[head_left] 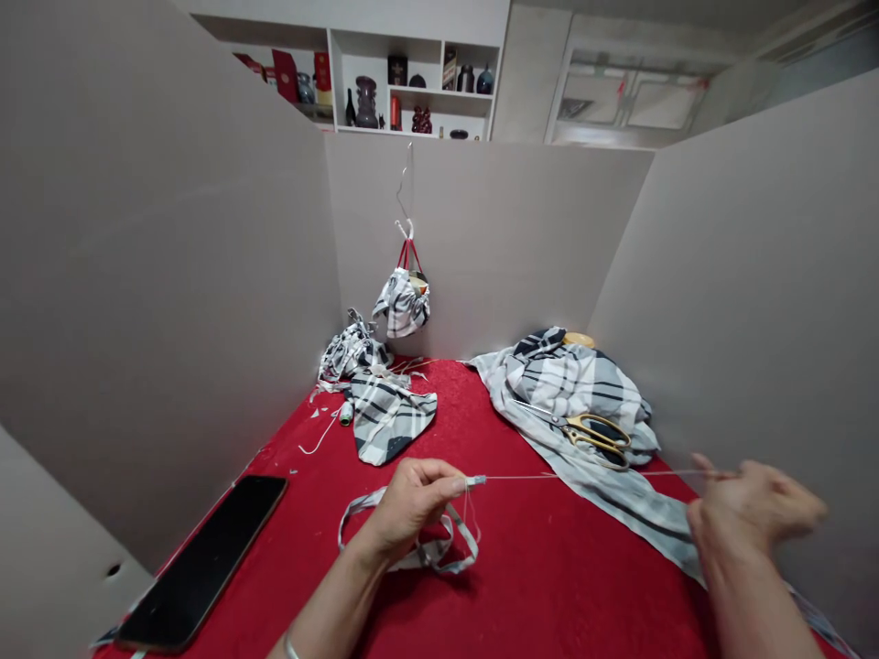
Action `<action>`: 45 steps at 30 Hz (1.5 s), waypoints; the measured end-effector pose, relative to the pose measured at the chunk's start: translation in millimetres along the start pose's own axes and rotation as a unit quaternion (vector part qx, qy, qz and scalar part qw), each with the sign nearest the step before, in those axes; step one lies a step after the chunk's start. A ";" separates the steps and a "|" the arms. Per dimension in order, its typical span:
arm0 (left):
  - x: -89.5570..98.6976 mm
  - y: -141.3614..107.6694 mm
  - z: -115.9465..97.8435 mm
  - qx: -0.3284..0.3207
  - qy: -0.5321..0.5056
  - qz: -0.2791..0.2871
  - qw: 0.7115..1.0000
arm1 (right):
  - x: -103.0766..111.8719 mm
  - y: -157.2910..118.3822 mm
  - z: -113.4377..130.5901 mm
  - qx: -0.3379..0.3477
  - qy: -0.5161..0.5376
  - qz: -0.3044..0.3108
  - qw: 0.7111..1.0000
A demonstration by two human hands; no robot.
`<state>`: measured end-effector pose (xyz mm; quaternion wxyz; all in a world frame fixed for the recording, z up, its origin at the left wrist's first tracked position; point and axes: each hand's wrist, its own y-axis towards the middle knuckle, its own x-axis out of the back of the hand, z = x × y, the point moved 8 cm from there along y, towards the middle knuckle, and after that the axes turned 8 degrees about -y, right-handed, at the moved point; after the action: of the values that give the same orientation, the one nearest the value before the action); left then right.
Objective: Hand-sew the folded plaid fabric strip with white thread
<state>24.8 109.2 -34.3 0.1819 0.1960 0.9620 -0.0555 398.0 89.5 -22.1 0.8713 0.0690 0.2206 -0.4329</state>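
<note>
My left hand (412,508) pinches a thin white cord (583,476) near a small pale tip at its end. My right hand (748,508) grips the cord's far side, holding it taut across the table. Under my left hand lies a looped strip of grey-white fabric (439,549), with a thin strand hanging down to it. Beneath my right wrist runs the edge of a grey plaid cloth (569,384). Gold-handled scissors (594,441) rest on that cloth, beyond my right hand.
A black smartphone (199,563) lies at the left of the red tablecloth (542,549). Further back are a plaid piece (388,416), a thread spool (346,414), and a crumpled bag (353,350). A plaid bag (402,302) hangs from a hook. Grey panels (151,256) wall the table's sides.
</note>
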 end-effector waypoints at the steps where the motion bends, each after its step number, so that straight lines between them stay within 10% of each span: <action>1: 0.2 0.1 0.7 0.001 0.001 -0.002 1.000 | 6.3 -4.8 7.1 0.034 -0.035 -0.048 0.998; 3: -0.7 0.3 2.3 0.007 0.004 0.002 1.000 | -3.3 -25.0 9.7 0.073 -0.112 -0.057 0.989; 6: -1.6 0.1 3.1 0.010 0.014 0.005 1.000 | -60.6 -76.8 -21.5 0.044 -0.214 0.136 0.966; 9: -1.0 -0.4 1.2 0.003 0.017 0.002 1.000 | -121.9 -161.7 -78.1 -0.116 -0.203 0.477 0.847; 12: -0.8 -1.0 1.4 0.005 0.020 0.008 1.000 | -135.8 -205.5 -100.0 -0.182 -0.181 0.575 0.777; 28: -6.5 -3.3 -5.7 -0.021 0.087 0.005 0.996 | -121.8 -119.7 -113.2 -0.189 -0.141 0.382 0.893; 45: -3.3 -0.4 -0.6 -0.023 0.102 0.012 0.994 | -118.1 -84.7 -106.1 -0.127 -0.192 0.331 0.915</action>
<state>27.3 107.8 -32.5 0.0883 0.2082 0.9740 -0.0112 234.7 155.9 -58.4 0.9918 -0.0574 0.0667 -0.0931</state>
